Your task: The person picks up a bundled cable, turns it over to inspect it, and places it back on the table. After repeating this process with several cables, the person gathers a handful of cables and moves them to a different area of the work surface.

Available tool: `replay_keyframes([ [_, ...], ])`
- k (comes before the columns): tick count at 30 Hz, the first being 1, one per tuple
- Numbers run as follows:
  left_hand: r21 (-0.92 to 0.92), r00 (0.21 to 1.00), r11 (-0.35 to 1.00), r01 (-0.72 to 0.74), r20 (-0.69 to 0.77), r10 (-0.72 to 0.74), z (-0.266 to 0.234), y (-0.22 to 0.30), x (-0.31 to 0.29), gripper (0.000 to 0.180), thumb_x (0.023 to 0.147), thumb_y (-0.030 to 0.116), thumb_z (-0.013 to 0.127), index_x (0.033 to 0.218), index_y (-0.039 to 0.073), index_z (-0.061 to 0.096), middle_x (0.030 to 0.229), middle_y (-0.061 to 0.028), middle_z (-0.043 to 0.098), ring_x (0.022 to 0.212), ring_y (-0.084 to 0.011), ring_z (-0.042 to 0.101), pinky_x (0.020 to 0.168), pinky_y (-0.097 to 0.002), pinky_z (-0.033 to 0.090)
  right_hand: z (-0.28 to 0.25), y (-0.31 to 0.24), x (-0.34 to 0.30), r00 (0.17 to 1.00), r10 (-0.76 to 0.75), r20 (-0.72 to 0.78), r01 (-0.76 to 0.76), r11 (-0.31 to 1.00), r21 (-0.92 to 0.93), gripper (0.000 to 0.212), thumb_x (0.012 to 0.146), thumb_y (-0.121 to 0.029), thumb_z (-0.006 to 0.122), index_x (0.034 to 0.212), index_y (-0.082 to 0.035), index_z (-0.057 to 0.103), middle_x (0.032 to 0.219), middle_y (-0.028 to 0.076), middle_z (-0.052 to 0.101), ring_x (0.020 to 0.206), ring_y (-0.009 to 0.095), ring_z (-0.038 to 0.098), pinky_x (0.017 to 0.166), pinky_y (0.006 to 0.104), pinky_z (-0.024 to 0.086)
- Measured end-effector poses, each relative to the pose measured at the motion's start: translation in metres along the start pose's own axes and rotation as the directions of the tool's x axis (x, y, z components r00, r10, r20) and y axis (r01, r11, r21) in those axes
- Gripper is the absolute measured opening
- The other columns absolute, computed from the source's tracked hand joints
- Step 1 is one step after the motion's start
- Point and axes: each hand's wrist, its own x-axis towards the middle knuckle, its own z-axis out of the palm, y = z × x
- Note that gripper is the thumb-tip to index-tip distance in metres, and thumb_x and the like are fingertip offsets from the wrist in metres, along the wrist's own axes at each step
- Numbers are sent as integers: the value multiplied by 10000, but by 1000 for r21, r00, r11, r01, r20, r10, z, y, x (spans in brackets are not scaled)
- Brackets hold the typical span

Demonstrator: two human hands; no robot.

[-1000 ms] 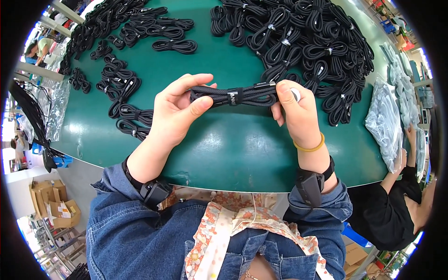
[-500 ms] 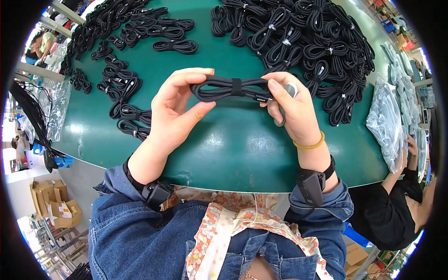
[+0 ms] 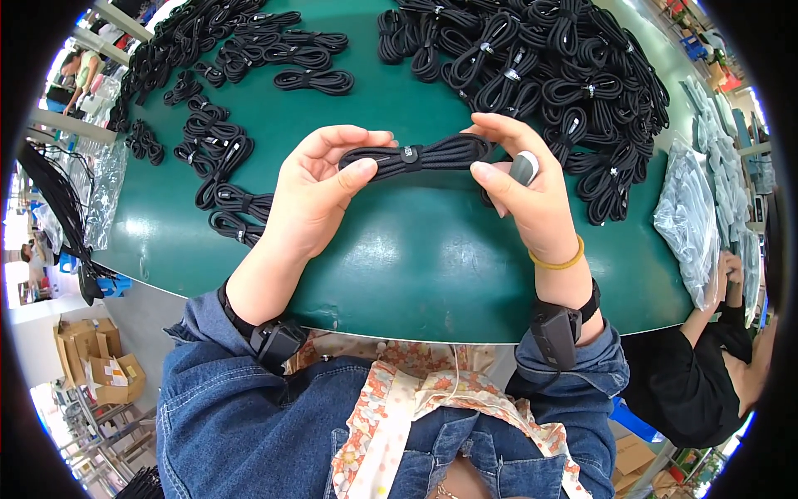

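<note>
Cable bundle (image 3: 440, 158): black braided cord in long loops, cinched near mid-length by a black strap (image 3: 409, 155), held above a glossy dark-green table (image 3: 399, 291), centre of the frame.
Left hand (image 3: 312, 187): pinching the bundle's left end, thumb in front, fingers behind.
Right hand (image 3: 532, 200): thumb and index finger parted around the right end; whether they press on it, I cannot tell. A small rounded grey-and-white object (image 3: 522, 170) sits at its palm.
Wrists: a black boxy device (image 3: 277, 343) on the left; a matching black device (image 3: 555, 337) and a thin yellow band (image 3: 559, 259) on the right.
Big heap (image 3: 573, 54): strapped black cable bundles, upper right, its lower edge partly hidden by the right hand.
Smaller bundles (image 3: 218, 150): scattered from upper left down to just beside the left forearm, the nearest partly covered by it.
Right edge: clear plastic bags (image 3: 686, 200) on the table, near a co-worker in black (image 3: 682, 391).
Left edge: thin black cables (image 3: 62, 200) hanging beside clear plastic sheeting (image 3: 104, 183); open brown cardboard boxes (image 3: 96, 358) below.
</note>
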Motion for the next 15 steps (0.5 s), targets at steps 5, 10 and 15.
replay_keyframes([
  [5,84,990,988,-129,60,124,2,0,1,298,743,-51,582,1016,6,475,1021,-140,546,967,-208,531,871,-325,428,-1,0,3,998,-37,51,43,992,-120,424,729,-57,611,1133,-29,482,974,49,538,545,20,440,462,136,335],
  [10,142,987,982,-128,115,112,2,0,-3,288,749,-39,581,1013,3,473,1008,-131,548,960,-208,532,867,-325,428,-8,4,0,966,-58,252,126,956,-266,482,691,-44,643,1148,-57,490,929,18,536,640,47,471,553,161,375],
  [15,139,988,988,-70,148,49,-4,-1,-2,296,758,3,579,1033,15,468,1037,-147,538,997,-272,524,874,-387,419,-8,-10,-3,928,129,348,17,923,-385,459,654,-33,664,1093,-52,532,890,18,541,712,69,482,607,192,386],
])
